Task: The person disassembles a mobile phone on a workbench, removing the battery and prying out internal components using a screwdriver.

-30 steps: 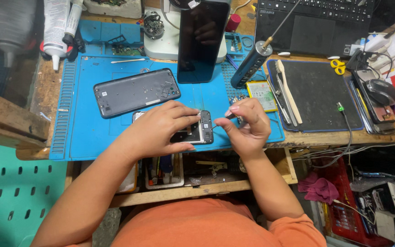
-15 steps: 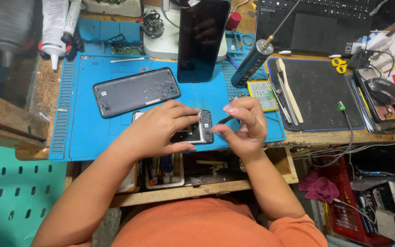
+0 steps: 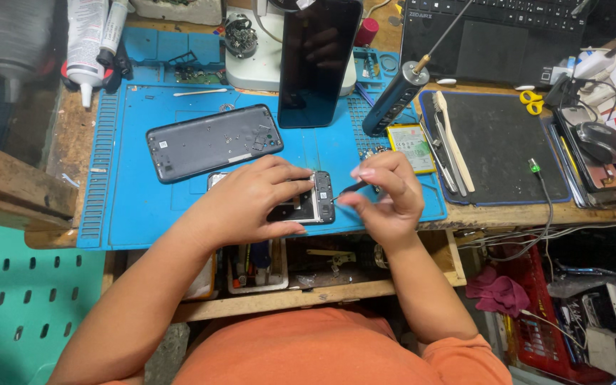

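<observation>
On the blue mat (image 3: 137, 214), left hand (image 3: 251, 203) grips opened phone (image 3: 315, 203); right hand (image 3: 386, 196) pinches tweezers (image 3: 351, 188).

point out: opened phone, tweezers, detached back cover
opened phone (image 3: 320, 198), head view, exposed top end.
tweezers (image 3: 351, 188), head view, dark shaft near tip.
detached back cover (image 3: 212, 141), head view, middle of inner face.
</observation>
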